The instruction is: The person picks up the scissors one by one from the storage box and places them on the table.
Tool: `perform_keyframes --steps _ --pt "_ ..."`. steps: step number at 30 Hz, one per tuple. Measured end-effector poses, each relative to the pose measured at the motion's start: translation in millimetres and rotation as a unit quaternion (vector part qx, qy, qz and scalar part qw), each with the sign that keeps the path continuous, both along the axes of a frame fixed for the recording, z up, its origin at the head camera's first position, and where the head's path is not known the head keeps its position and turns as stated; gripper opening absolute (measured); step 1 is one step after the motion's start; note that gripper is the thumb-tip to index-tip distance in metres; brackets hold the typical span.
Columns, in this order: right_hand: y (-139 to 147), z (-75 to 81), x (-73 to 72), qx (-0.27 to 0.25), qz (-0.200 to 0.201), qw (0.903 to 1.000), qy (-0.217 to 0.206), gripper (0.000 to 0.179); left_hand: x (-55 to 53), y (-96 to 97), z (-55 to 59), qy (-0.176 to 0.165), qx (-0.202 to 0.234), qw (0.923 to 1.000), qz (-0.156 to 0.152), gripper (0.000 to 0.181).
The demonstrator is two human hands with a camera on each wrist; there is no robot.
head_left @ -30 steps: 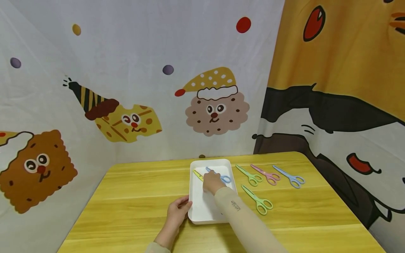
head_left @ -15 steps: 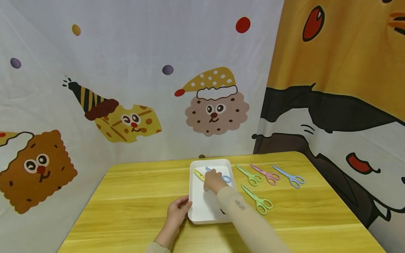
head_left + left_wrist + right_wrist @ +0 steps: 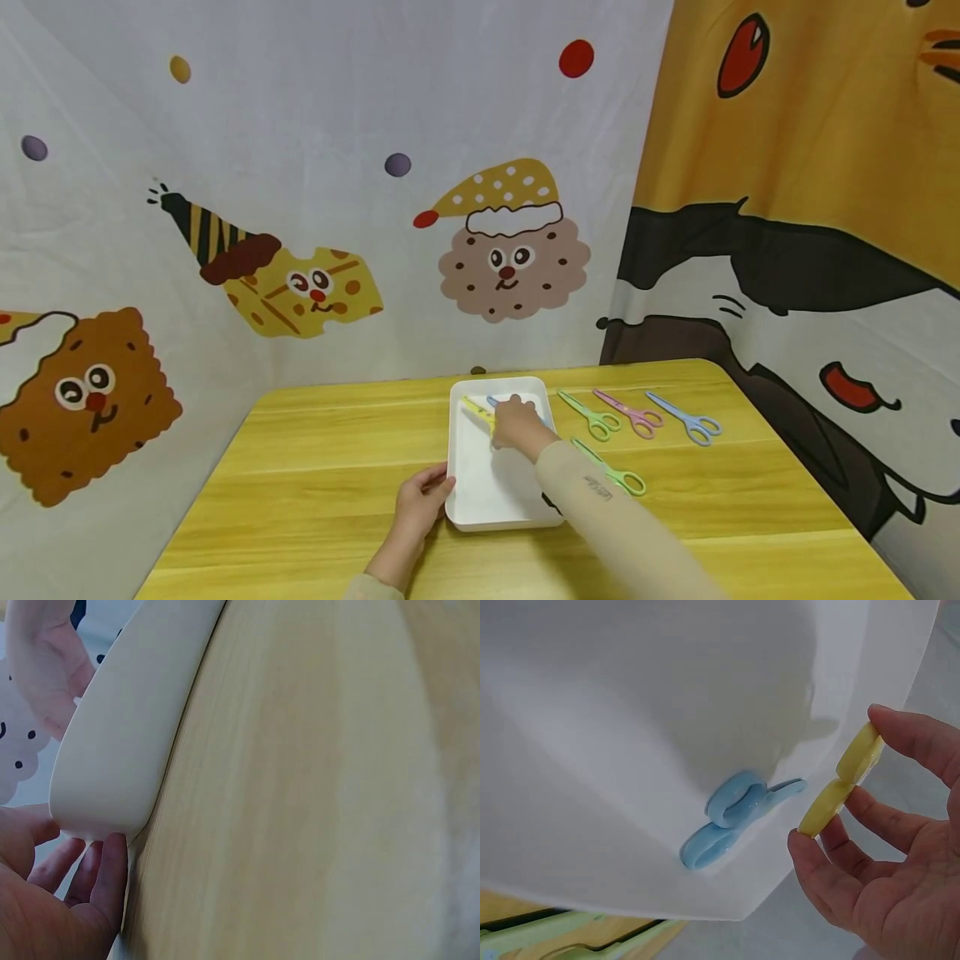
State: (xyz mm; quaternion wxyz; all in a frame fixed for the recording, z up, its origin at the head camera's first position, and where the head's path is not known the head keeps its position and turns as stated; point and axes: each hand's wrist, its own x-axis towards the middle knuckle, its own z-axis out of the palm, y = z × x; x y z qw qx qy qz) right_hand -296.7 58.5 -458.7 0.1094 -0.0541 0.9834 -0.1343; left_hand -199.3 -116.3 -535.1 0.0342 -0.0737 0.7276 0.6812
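Observation:
A white tray (image 3: 480, 492) lies on the wooden table. My left hand (image 3: 420, 504) holds its near left corner; in the left wrist view the thumb is at the rim and the fingertips (image 3: 115, 847) are against the lower edge. Over the far part of the tray, my right hand (image 3: 519, 423) pinches yellow scissors (image 3: 478, 411) by their handles, blades pointing to the far left. The right wrist view shows thumb and fingers on the yellow handle loops (image 3: 826, 806). Blue scissors (image 3: 754, 814) lie in the tray, partly hidden by the right hand in the head view.
Right of the tray on the table lie green scissors (image 3: 600, 427), pink scissors (image 3: 643, 423) and blue scissors (image 3: 701, 429) in a row. Nearer are other green scissors (image 3: 633, 483), partly covered by the right sleeve (image 3: 600, 500). A printed curtain (image 3: 337, 125) hangs behind.
My right hand has shifted right and slightly away with the yellow scissors, whose blades follow and show more. The right sleeve now covers part of the nearer green scissors. My left hand stays put.

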Motion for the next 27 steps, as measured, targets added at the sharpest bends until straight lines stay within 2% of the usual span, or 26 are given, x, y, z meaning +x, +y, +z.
perform_keyframes --steps 4,9,18,27 --pt "7.2 3.6 3.0 -0.013 0.010 0.9998 0.007 0.023 0.1 0.2 -0.1 0.002 0.001 1.0000 -0.001 0.042" --pt "15.1 6.5 5.5 -0.011 0.014 0.9997 0.014 0.023 -0.5 0.5 -0.3 -0.002 0.003 1.0000 0.001 0.042" --pt "30.9 10.3 12.4 -0.033 0.012 0.9992 0.021 0.043 -0.9 0.4 -0.6 -0.001 -0.003 1.0000 0.003 0.042" --pt "53.3 15.9 23.0 -0.039 0.029 0.9974 0.053 0.050 -1.3 0.5 -1.4 -0.009 -0.013 0.9998 0.010 0.041"
